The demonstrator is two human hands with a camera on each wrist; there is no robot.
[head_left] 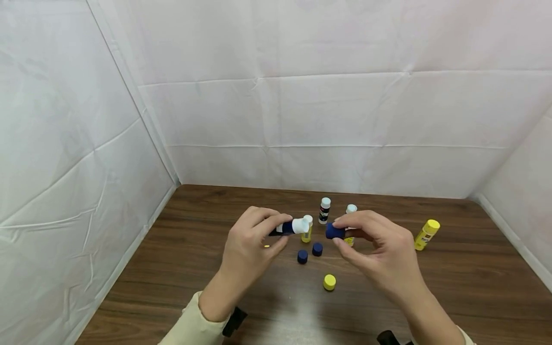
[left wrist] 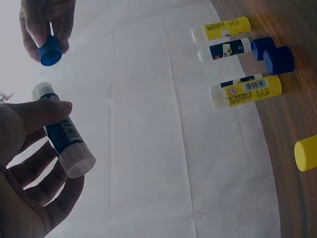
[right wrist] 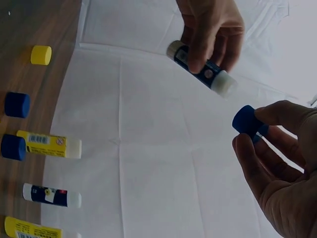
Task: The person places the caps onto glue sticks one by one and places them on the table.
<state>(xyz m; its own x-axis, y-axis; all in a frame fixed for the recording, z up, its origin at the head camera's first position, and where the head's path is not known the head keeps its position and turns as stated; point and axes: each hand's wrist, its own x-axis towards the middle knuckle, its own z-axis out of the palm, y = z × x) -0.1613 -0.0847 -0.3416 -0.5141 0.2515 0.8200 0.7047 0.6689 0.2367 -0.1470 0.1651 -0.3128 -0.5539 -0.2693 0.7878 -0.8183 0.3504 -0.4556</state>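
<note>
The left hand [head_left: 252, 242] pinches a dark blue glue stick [head_left: 284, 227] by its body, with the white uncapped end pointing right. The right hand [head_left: 384, 249] pinches a blue cap [head_left: 335, 231] between thumb and fingers, a short gap away from the stick's white end. In the left wrist view the glue stick [left wrist: 64, 131] lies tilted across the fingers, and the blue cap [left wrist: 50, 51] is apart from it. The right wrist view shows the cap [right wrist: 246, 120] in the fingertips, below the stick's white end [right wrist: 224, 84].
On the wooden table [head_left: 181, 239] stand a blue uncapped stick [head_left: 325, 211], a yellow one [head_left: 307, 230], others partly behind the right hand, and a capped yellow stick [head_left: 427, 235]. Two blue caps [head_left: 303, 257] and a yellow cap [head_left: 329, 282] lie nearer. White cloth walls surround the table.
</note>
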